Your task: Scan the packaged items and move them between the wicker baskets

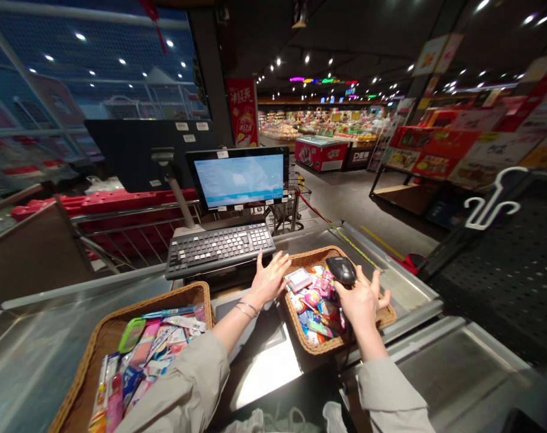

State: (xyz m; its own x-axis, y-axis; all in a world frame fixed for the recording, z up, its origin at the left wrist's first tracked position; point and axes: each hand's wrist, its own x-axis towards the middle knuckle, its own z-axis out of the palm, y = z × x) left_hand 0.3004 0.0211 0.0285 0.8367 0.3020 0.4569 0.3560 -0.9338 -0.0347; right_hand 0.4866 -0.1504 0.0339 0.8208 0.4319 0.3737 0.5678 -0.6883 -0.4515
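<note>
My right hand (362, 299) is over the right wicker basket (316, 349), thumb and index finger on either side of the near end of a black computer mouse (340, 269). Its other fingers spread to the right. The basket holds colourful wrapped sweets (313, 300) and a small pale box (299, 279). Between the black keyboard (221, 246) and this basket, my left hand (271, 278) has its fingers apart and holds nothing. Its fingertips are close to the basket's left rim; whether they touch it I cannot tell.
Behind the keyboard stands a lit monitor (241, 178), with a second screen's dark back (133, 153) beside it. A left wicker basket (207, 300) holds packaged small goods. A metal counter (404, 288) extends right. A white hook (492, 201) hangs at right.
</note>
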